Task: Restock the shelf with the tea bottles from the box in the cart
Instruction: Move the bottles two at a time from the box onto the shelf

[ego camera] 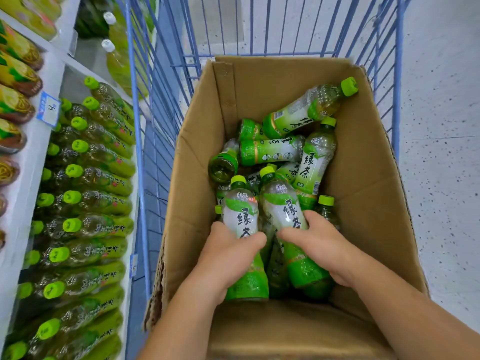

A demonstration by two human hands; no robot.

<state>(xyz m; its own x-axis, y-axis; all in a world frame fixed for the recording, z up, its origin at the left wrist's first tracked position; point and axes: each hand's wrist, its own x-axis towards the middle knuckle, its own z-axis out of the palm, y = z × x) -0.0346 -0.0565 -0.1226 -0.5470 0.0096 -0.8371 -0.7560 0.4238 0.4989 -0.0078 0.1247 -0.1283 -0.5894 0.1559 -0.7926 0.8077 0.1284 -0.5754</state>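
Observation:
An open cardboard box (363, 178) sits in a blue wire cart (145, 126). Inside lie several green tea bottles with lime caps, jumbled, such as one (309, 106) leaning on the far right wall. My left hand (228, 253) grips a bottle (241, 214) around its middle, cap pointing away. Beside it, my right hand (319, 240) grips a second bottle (283, 206) the same way. Both bottles are still inside the box. The shelf (31, 162) at the left holds rows of the same tea bottles (85, 172).
A higher shelf level at the far left carries yellow-green bottles (15, 74). Blue price tags (48, 109) hang on the shelf edge. Pale speckled floor (441, 178) lies to the right of the cart. The cart's wire side stands close to the shelf.

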